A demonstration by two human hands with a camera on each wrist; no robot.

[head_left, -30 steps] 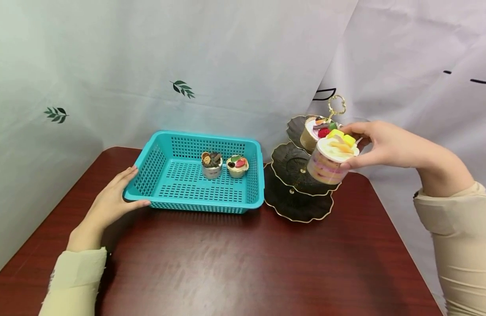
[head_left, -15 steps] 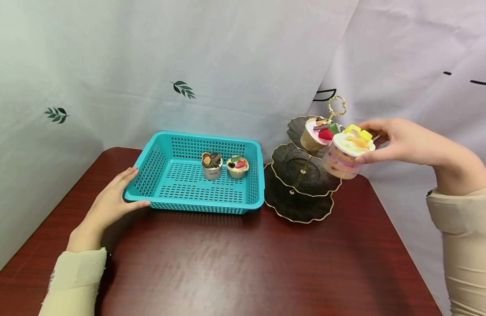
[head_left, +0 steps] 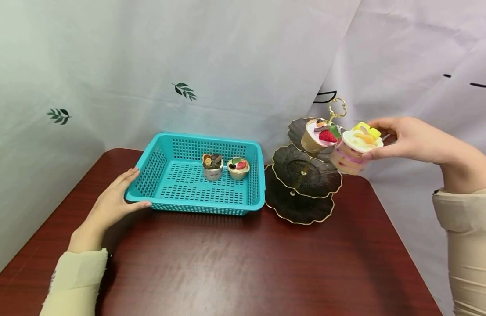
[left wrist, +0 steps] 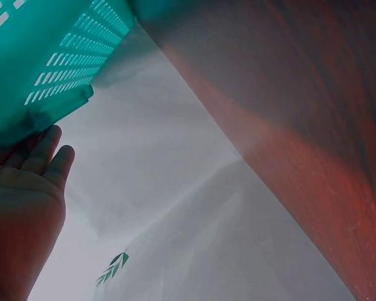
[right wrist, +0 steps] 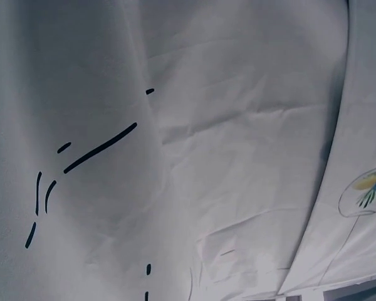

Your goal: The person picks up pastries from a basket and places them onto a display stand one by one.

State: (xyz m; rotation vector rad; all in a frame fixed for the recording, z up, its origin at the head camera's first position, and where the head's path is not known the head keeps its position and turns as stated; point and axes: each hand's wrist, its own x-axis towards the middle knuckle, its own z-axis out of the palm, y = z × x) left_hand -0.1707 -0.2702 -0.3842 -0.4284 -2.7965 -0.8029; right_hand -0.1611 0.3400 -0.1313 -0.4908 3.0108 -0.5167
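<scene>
My right hand (head_left: 405,138) holds a clear dessert cup (head_left: 355,151) by its rim, thumb in front and fingers behind. Layered cake shows through its wall, with cream and yellow fruit pieces on top. The cup is raised and tilted, at the right side of a three-tier black stand (head_left: 306,169) with gold edges. On the stand's top tier a second dessert cup (head_left: 318,137) with a strawberry leans over. At the left, my left hand (head_left: 110,202) rests against the corner of a turquoise basket (head_left: 199,205), thumb along the front and fingers at the side; the left wrist view shows fingertips at its rim.
Inside the basket stand a cup with chocolate topping (head_left: 213,167) and a small cup with red fruit (head_left: 238,168). A dark red wooden table (head_left: 235,263) carries everything. White cloth (head_left: 227,57) hangs close behind the basket and stand.
My right hand has carried the fruit-topped cup rightward and slightly up, from in front of the stand to its right side. My left hand and the basket have stayed in place.
</scene>
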